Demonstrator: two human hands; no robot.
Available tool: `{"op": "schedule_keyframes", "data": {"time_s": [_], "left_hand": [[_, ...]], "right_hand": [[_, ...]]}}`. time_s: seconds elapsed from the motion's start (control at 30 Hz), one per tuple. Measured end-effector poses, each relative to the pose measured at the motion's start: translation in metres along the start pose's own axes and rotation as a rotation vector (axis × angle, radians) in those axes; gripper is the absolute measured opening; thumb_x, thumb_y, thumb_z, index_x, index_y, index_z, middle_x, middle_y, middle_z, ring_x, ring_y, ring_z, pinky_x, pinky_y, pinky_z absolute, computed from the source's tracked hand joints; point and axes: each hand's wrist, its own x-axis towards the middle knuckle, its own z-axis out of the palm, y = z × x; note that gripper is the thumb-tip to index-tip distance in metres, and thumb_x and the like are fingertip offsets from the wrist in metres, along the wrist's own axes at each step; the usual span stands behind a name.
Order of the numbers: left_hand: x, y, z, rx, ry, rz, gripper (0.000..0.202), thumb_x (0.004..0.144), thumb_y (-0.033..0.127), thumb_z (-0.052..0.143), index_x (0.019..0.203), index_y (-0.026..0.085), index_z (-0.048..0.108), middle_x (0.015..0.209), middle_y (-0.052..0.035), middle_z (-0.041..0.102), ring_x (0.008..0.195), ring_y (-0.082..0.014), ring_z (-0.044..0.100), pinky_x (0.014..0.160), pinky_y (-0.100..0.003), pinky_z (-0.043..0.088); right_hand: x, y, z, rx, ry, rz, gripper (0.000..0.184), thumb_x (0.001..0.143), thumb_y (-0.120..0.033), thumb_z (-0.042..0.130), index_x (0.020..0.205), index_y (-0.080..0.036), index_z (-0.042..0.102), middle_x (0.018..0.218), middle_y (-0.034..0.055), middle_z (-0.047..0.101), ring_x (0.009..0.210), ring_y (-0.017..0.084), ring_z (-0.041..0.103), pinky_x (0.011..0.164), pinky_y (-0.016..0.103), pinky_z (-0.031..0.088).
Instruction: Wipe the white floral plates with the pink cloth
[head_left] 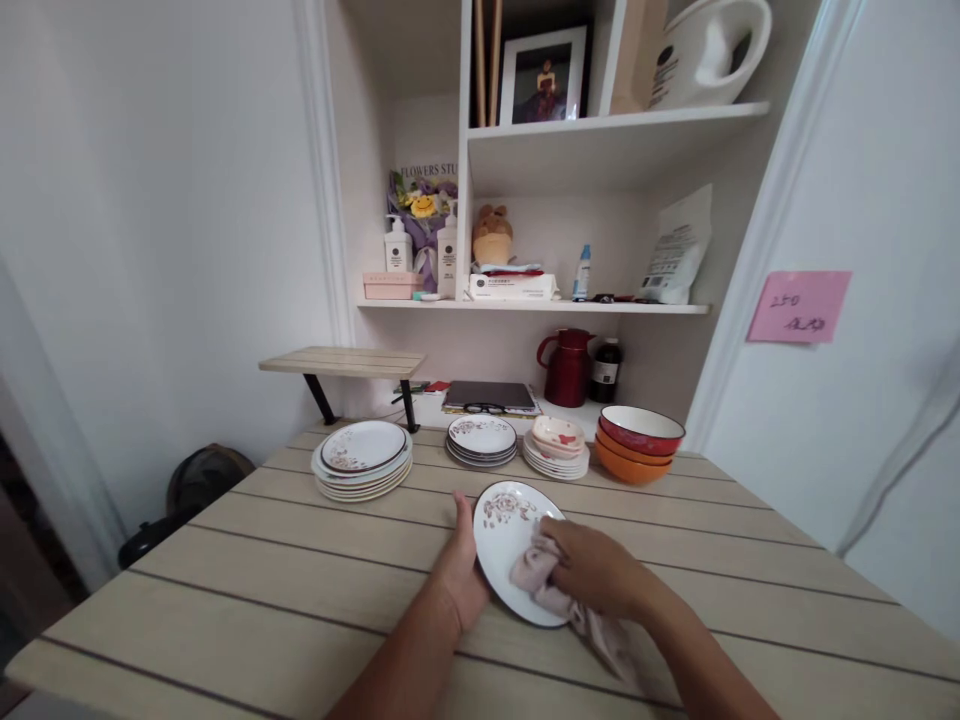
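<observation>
Holding plate in left hand, cloth in right hand

Red jug far, dark bottle at its right, pink note on right wall, framed photo on far upper shelf

Left forearm in from bottom edge; left hand palm inward, thumb upright, fingers hidden, curl hard to judge. Right forearm from lower right; right hand back up, fingers bent inward.
</observation>
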Motion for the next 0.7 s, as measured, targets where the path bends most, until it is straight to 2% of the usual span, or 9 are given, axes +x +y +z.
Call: {"op": "schedule_keyframes", "data": {"time_s": [0.1,0.27,0.4,0.5,0.6,0.7], "left_hand": [[0.002,0.000,-0.002,-0.006,-0.012,0.003,0.087,0.075,0.078,0.032,0.135,0.016,0.048,0.129,-0.0164,0.058,0.119,-0.0315,0.054,0.104,-0.047,0.036],[0.006,0.001,-0.007,0.014,-0.002,-0.022,0.087,0.074,0.078,0.036,0.131,0.015,0.051,0.121,-0.0174,0.064,0.115,-0.0317,0.058,0.100,-0.047,0.040],[0.009,0.001,-0.009,0.026,-0.010,0.027,0.084,0.076,0.076,0.035,0.131,0.013,0.051,0.118,-0.0175,0.065,0.114,-0.0301,0.059,0.100,-0.045,0.040],[0.008,0.000,-0.006,0.044,-0.014,0.064,0.083,0.077,0.074,0.036,0.132,0.015,0.050,0.120,-0.0169,0.064,0.116,-0.0294,0.057,0.102,-0.044,0.038],[0.006,0.000,-0.002,0.065,0.008,0.061,0.082,0.076,0.074,0.039,0.134,0.017,0.048,0.124,-0.0160,0.063,0.118,-0.0302,0.056,0.103,-0.045,0.036],[0.004,0.000,-0.001,0.085,0.035,0.050,0.083,0.075,0.075,0.038,0.134,0.018,0.048,0.125,-0.0159,0.061,0.119,-0.0305,0.055,0.104,-0.045,0.035]], "right_hand": [[-0.002,-0.011,0.005,0.090,-0.021,-0.127,0.027,0.064,-0.013,0.054,0.090,-0.022,0.057,0.094,0.0038,0.065,0.085,0.020,0.057,0.070,0.027,0.034],[0.013,-0.031,0.017,0.282,0.122,-0.231,0.040,0.063,-0.008,0.050,0.100,-0.024,0.056,0.103,0.0015,0.062,0.092,0.018,0.055,0.076,0.025,0.037],[0.029,-0.030,0.021,0.289,0.206,-0.116,0.045,0.066,-0.008,0.051,0.108,-0.023,0.054,0.108,0.0038,0.060,0.093,0.018,0.055,0.076,0.025,0.036],[0.034,-0.019,0.015,0.161,0.230,0.033,0.045,0.074,-0.013,0.050,0.118,-0.025,0.052,0.115,0.0064,0.056,0.095,0.019,0.056,0.072,0.025,0.036],[0.029,-0.005,0.003,0.021,0.204,0.170,0.044,0.079,-0.019,0.047,0.122,-0.027,0.051,0.116,0.0090,0.056,0.094,0.022,0.058,0.067,0.027,0.034],[0.015,0.003,-0.004,-0.026,0.155,0.208,0.042,0.076,-0.021,0.049,0.117,-0.026,0.055,0.108,0.0108,0.061,0.090,0.026,0.060,0.064,0.029,0.032]]}}
